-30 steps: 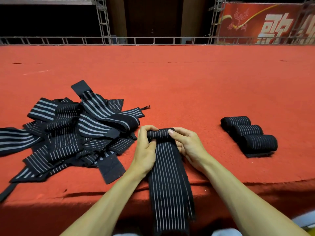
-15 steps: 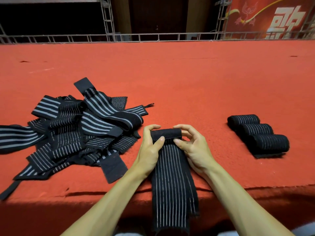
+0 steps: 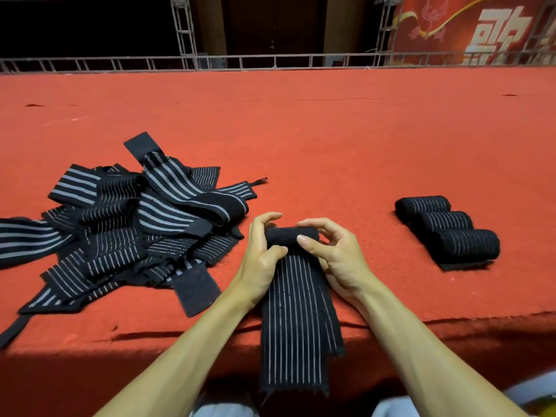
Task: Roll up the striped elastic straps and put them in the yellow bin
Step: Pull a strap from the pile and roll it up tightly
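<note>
Warm, even light falls from above on the red carpet (image 3: 331,139), which shows bright and sharp. Behind the carpet's far edge most of the background sinks into near black. Below its near edge the front face lies in deep shadow. The rolled straps (image 3: 451,233) on the carpet cast only thin, soft shadows. Wide-angle distortion slightly bows the metal truss rail (image 3: 270,60) behind the carpet.

Left grip (image 3: 261,254) and right grip (image 3: 338,257) curl inward (forearms angled together)
</note>
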A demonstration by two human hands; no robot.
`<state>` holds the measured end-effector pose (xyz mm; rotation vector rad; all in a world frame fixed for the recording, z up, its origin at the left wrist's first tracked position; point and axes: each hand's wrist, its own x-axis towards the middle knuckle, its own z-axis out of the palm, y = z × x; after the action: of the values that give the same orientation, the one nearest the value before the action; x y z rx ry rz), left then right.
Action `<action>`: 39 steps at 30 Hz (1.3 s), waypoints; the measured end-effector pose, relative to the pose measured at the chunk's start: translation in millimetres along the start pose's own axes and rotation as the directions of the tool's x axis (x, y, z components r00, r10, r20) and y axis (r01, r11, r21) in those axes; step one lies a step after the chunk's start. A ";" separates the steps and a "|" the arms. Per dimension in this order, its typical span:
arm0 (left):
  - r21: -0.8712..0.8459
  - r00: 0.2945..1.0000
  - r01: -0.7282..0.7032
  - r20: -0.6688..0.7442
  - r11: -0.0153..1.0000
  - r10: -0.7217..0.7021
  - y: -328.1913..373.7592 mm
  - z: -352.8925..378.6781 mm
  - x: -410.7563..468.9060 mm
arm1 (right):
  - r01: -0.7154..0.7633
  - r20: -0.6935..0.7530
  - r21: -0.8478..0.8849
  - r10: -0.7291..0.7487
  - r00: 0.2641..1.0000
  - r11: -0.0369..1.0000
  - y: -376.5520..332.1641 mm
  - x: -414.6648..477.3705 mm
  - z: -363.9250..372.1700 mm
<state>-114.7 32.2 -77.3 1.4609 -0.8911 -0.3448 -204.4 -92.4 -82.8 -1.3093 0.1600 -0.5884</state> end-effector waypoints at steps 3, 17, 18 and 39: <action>-0.010 0.998 0.061 0.008 0.998 -0.061 -5.7 -0.8 1.6 | -0.004 0.010 0.025 0.004 1.000 1.000 0.7 0.1 -2.3; -0.075 0.998 -0.055 0.009 0.996 0.056 -5.8 0.0 -1.7 | 0.014 -0.042 -0.027 -0.016 0.999 1.000 0.9 1.7 1.9; -0.097 0.998 -0.056 0.007 0.994 0.057 -5.1 -0.3 -1.7 | 0.007 -0.050 -0.050 -0.010 0.999 0.999 2.9 2.8 3.7; 0.046 0.995 0.095 -0.026 0.994 -0.094 -5.9 3.8 3.4 | 0.041 0.065 0.010 -0.042 0.997 0.999 4.6 -0.3 -1.3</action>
<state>-113.3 26.4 -82.4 1.5513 -0.8173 -0.3773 -203.7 -92.7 -87.5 -1.3238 0.0769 -0.5804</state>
